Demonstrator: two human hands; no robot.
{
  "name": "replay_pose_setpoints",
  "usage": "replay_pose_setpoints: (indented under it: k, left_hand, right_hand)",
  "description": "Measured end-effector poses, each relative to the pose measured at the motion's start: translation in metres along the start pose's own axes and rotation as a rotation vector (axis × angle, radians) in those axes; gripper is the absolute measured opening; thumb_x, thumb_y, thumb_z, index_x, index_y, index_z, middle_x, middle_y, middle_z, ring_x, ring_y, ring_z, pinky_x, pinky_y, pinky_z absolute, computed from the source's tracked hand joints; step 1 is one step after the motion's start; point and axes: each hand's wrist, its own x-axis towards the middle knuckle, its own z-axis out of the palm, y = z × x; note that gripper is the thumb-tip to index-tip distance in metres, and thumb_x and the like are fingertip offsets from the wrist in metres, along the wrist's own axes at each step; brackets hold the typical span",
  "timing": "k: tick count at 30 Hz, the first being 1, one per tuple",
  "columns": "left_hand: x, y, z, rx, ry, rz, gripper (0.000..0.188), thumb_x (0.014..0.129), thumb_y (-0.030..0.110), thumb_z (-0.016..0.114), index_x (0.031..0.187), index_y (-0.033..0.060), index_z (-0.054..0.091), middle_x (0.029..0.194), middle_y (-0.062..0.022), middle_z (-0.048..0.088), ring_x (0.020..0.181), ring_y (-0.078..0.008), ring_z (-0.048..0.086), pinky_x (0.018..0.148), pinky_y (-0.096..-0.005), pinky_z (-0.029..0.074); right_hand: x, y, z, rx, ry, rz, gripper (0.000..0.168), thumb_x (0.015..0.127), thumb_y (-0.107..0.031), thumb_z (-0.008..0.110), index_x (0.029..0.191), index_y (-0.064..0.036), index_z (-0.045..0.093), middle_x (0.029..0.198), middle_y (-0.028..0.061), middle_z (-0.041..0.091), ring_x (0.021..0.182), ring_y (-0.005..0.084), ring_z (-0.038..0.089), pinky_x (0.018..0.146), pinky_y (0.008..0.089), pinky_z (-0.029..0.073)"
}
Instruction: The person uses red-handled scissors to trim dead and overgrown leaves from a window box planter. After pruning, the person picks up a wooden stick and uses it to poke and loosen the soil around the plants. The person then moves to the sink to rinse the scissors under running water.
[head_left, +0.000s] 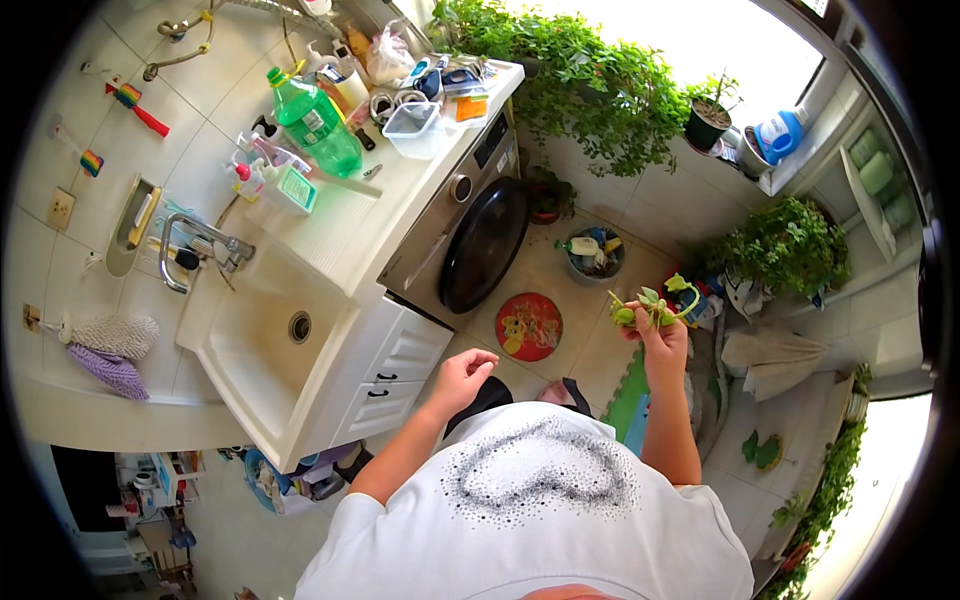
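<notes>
Between the thumb and fingers of my right hand (660, 341) is a small bunch of green plant cuttings (652, 306), with leaves and a curved pale stem sticking out to both sides. My left hand (465, 375) is raised in front of my body, its fingers curled loosely; nothing shows in it, though the inside of the palm is hidden. Below and between the hands, a round red mat (529, 327) with a cartoon print lies on the tiled floor. Beyond the mat stands a bucket (595, 259) holding bottles and other items.
At left, a white sink (262, 330) adjoins a counter crowded with a green plastic bottle (315, 124), dispensers and a clear container (414, 131). Beneath the counter is a washing machine (480, 240). Trailing plants (592, 90) line the window; another bushy plant (784, 247) stands at right.
</notes>
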Motion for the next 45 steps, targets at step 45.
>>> replay_pose_setpoints:
  k: [45]
  left_hand:
    - [0.67,0.321,-0.238,0.864,0.65,0.887,0.01,0.075,0.018,0.055,0.08,0.0104,0.051,0.071,-0.0084,0.058,0.064,-0.0293,0.058,0.056,-0.0417,0.046]
  right_hand:
    - [0.174,0.01,0.138,-0.107,0.648,0.173,0.016,0.088,-0.011,0.055,0.093,0.003,0.061,0.081,0.0066,0.063,0.068,0.0115,0.06,0.061,0.0228,0.05]
